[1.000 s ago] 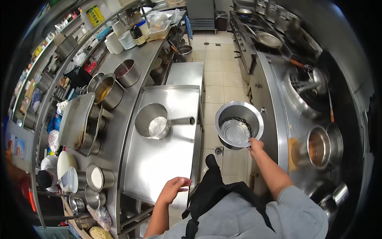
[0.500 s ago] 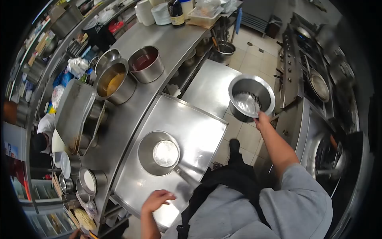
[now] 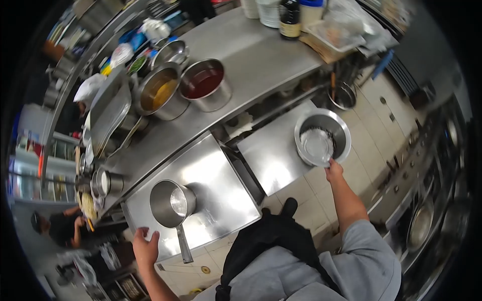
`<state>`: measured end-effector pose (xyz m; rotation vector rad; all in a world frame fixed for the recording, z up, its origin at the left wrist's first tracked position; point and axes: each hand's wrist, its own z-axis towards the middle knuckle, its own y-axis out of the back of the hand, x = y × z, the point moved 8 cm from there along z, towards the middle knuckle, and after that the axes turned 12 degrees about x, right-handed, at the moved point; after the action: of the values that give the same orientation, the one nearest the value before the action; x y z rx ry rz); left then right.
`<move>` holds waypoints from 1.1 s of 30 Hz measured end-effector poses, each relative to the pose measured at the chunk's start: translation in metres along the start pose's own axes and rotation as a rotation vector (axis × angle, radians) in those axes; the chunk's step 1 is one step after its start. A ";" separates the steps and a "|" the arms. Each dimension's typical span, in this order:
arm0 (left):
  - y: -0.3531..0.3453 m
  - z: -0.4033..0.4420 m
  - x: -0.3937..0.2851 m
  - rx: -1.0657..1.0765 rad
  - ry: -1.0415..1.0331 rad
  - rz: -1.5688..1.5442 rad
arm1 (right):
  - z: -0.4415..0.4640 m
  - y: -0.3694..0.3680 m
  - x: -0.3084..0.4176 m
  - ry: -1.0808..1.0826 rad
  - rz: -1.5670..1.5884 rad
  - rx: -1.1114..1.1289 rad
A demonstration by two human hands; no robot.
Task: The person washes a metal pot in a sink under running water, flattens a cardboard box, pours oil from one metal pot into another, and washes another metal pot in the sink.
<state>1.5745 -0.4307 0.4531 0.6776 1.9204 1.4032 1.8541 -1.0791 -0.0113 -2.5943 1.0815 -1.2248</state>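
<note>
My right hand point(image 3: 334, 171) grips the near rim of a wide steel pot point(image 3: 340, 128), held out over the edge of a low steel surface point(image 3: 266, 165). Inside the pot the bottom is shiny, with dark marks around it. My left hand point(image 3: 145, 246) hovers by the near left edge of a steel worktop point(image 3: 221, 200), fingers apart and holding nothing. Just beyond it stands a long-handled saucepan point(image 3: 159, 200) with a pale, bright patch inside; its handle points toward me.
Pots of red liquid point(image 3: 204, 85) and yellow-orange liquid point(image 3: 161, 93) stand on the long counter point(image 3: 241, 65). A dark bottle point(image 3: 289, 20) is at the back. The stove point(image 3: 401, 185) runs along the right. Another person point(image 3: 63, 226) is at far left.
The view has turned to the right. My right hand has carried the pot from above the floor toward the low steel surface. My left hand has moved left, its fingers more spread.
</note>
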 end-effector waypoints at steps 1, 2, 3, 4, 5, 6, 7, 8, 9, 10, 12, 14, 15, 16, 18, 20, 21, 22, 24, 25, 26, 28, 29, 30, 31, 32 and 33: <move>-0.009 0.001 -0.012 -0.018 0.032 -0.014 | 0.007 0.002 0.002 -0.017 -0.024 0.047; -0.014 0.003 -0.028 -0.066 -0.029 -0.102 | 0.011 0.000 0.000 -0.034 -0.045 0.090; -0.017 0.007 -0.045 -0.116 -0.091 -0.184 | 0.005 -0.003 -0.001 -0.066 -0.073 0.088; -0.028 0.014 -0.061 -0.068 -0.082 -0.306 | -0.005 -0.008 0.006 -0.098 -0.103 0.081; -0.035 0.021 -0.081 -0.050 -0.131 -0.402 | -0.030 -0.034 0.022 -0.107 -0.122 0.096; -0.047 0.035 -0.099 -0.058 -0.198 -0.527 | -0.071 -0.053 0.030 -0.255 -0.224 -0.038; -0.056 0.048 -0.121 -0.033 -0.229 -0.629 | -0.100 -0.059 0.033 -0.396 -0.324 -0.181; -0.068 0.068 -0.140 0.023 -0.212 -0.804 | -0.100 -0.068 0.037 -0.385 -0.334 -0.182; -0.077 0.094 -0.157 0.064 -0.195 -0.859 | -0.102 -0.088 0.020 -0.640 -0.487 0.046; -0.079 0.126 -0.174 -0.065 -0.260 -0.866 | -0.110 -0.106 0.004 -0.887 -0.636 0.278; -0.117 0.216 -0.184 -0.033 -0.125 -0.888 | -0.106 -0.165 0.019 -0.698 -0.809 0.475; -0.135 0.292 -0.206 -0.061 -0.036 -0.926 | -0.110 -0.245 0.040 -0.413 -0.970 0.704; -0.143 0.321 -0.210 -0.054 0.012 -0.930 | -0.105 -0.267 0.051 -0.340 -1.036 0.670; -0.129 0.330 -0.221 -0.052 0.010 -0.930 | -0.104 -0.282 0.055 -0.339 -1.035 0.667; -0.116 0.332 -0.243 0.228 0.135 -0.923 | -0.105 -0.309 0.072 -0.197 -0.955 0.658; -0.132 0.337 -0.251 0.297 0.154 -1.132 | -0.104 -0.316 0.072 -0.221 -0.966 0.692; -0.140 0.339 -0.258 0.365 0.158 -1.343 | -0.105 -0.311 0.069 -0.280 -0.984 0.701; -0.142 0.342 -0.260 0.346 0.167 -1.345 | -0.104 -0.304 0.065 -0.340 -0.999 0.707; -0.152 0.345 -0.260 0.259 0.229 -1.485 | -0.098 -0.288 0.059 -0.379 -1.013 0.716; -0.156 0.344 -0.260 0.248 0.224 -1.545 | -0.096 -0.277 0.059 -0.406 -1.000 0.707; -0.157 0.340 -0.261 0.236 0.233 -1.545 | -0.092 -0.268 0.060 -0.428 -0.988 0.701; -0.155 0.328 -0.264 0.162 0.249 -1.536 | -0.088 -0.250 0.070 -0.467 -0.932 0.696; -0.160 0.322 -0.266 0.151 0.256 -1.539 | -0.087 -0.243 0.078 -0.471 -0.920 0.690; -0.165 0.314 -0.266 0.133 0.249 -1.548 | -0.083 -0.236 0.085 -0.478 -0.906 0.683; -0.169 0.303 -0.264 0.114 0.248 -1.555 | -0.079 -0.232 0.093 -0.490 -0.913 0.692; -0.171 0.291 -0.262 0.102 0.265 -1.553 | -0.072 -0.227 0.104 -0.459 -0.917 0.692; -0.169 0.277 -0.260 0.042 0.234 -1.546 | -0.064 -0.219 0.117 -0.429 -0.924 0.686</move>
<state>1.9498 -0.4995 0.2861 -0.9042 1.7844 0.3953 1.9835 -0.9746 0.1835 -2.5484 -0.5993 -0.7982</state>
